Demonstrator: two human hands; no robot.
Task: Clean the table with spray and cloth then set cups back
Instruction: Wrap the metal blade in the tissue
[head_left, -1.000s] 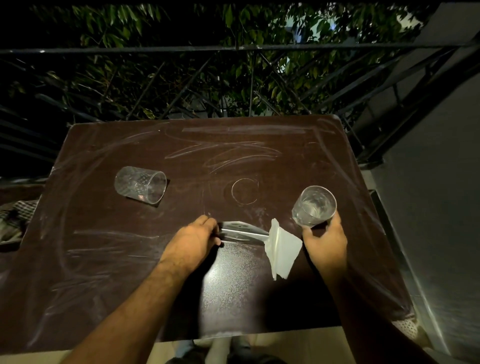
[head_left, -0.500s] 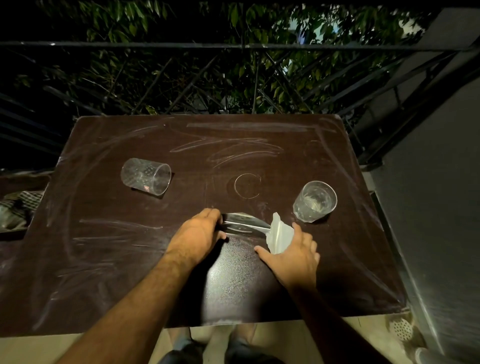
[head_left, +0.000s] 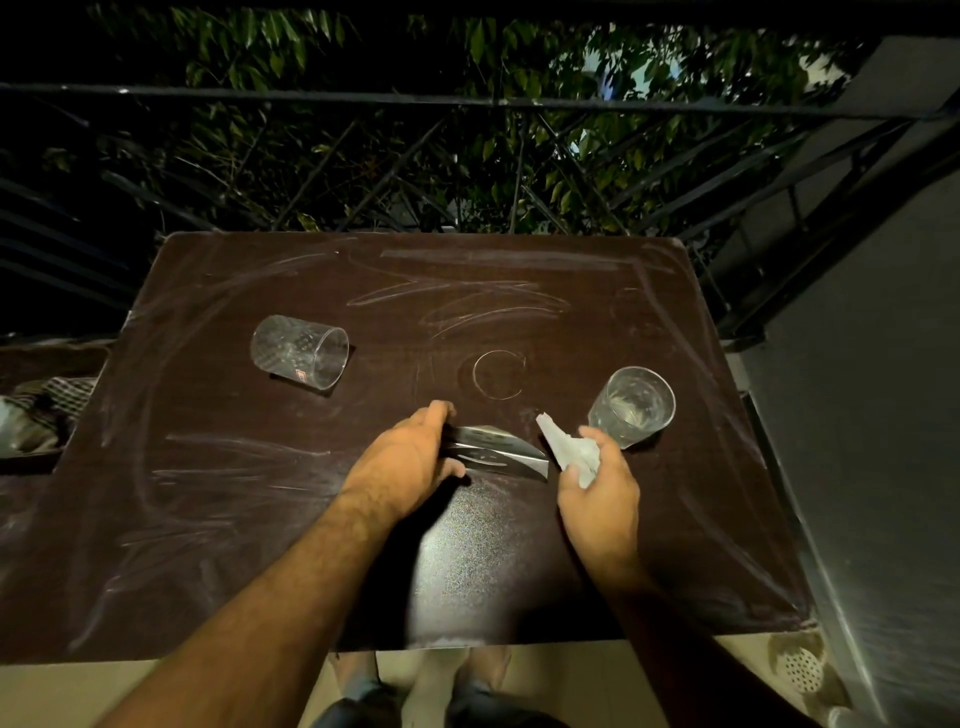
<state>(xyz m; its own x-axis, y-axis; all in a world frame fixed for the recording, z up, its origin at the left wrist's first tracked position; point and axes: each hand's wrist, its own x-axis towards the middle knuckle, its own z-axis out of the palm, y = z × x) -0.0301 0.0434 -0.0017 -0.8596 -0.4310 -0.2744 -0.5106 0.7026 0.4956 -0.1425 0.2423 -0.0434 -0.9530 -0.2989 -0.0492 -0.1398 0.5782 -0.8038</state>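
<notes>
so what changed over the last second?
The right hand let go of the upright glass, which now stands on the table, then closed on the white cloth and lifted it. The left hand stays on the shiny object; the tipped glass hasn't moved.

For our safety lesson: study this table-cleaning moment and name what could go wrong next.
1. The right hand, gripping the cloth, is close to the upright glass; a wide wipe might knock it over.
2. The other glass lies on its side and could roll.
</notes>
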